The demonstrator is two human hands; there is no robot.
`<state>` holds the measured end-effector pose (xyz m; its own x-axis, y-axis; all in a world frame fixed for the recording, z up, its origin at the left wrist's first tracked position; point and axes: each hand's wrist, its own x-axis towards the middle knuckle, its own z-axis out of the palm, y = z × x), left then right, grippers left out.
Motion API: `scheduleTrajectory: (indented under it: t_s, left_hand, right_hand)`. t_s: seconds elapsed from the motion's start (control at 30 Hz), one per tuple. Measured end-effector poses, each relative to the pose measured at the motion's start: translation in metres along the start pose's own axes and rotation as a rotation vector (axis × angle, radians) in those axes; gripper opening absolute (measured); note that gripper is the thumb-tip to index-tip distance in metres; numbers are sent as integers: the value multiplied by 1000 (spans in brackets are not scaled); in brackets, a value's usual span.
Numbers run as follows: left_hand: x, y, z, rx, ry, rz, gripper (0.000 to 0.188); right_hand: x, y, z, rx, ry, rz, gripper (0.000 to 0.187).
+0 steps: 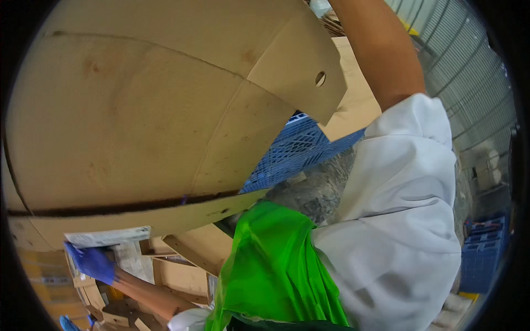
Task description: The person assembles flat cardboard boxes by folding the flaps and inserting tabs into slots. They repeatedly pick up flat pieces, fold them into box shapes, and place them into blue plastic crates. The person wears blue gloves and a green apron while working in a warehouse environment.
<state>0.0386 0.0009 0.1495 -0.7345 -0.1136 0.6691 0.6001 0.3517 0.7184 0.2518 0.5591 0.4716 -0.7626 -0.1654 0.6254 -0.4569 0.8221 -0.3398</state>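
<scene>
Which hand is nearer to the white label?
Left: the left hand is just below the label; the right hand is out of view, the right arm crossing the picture's top edge, farther right.

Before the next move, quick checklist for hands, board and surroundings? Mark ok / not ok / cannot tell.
1. Left hand gloved and at the board's near edge, by the white label: ok.
2. Left grip firm: cannot tell, the fingers are mostly hidden.
3. Right hand in view: not ok, the right arm runs out past the top edge.
4. Right hand gloved: cannot tell.
5. Blue lattice fully visible: not ok, the board blocks part of it.
6. Oval hole in the board visible: ok, near its far right corner.
</scene>
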Motion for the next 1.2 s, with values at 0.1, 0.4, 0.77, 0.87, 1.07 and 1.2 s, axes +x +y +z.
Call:
scheduleTrajectory:
  t_s: [0.1, 0.4, 0.77, 0.87, 1.07, 1.2]
  left_hand:
    - [79, 45, 37, -595, -81, 110, 49]
    - [165, 231, 258, -300, -397, 304, 45]
    - [25, 456, 568, 53, -761, 555, 43]
    - [-27, 501, 633, 35, -866, 554, 43]
    - [-118, 560, 720, -15, -1003, 611, 82]
    - [-193, 578, 796, 8, -1107, 586, 82]
  right_hand:
    - [-83, 4, -34, 212, 337, 37, 61]
    - [-279, 21, -110, 417, 1019, 147, 33]
    - [-487, 122, -153, 523, 1521, 539, 39]
    - [-537, 139, -143, 536, 1600, 645, 48]
    - [-593, 164, -114, 476, 1743, 865, 49]
    - [-661, 191, -92, 374, 1855, 903, 46]
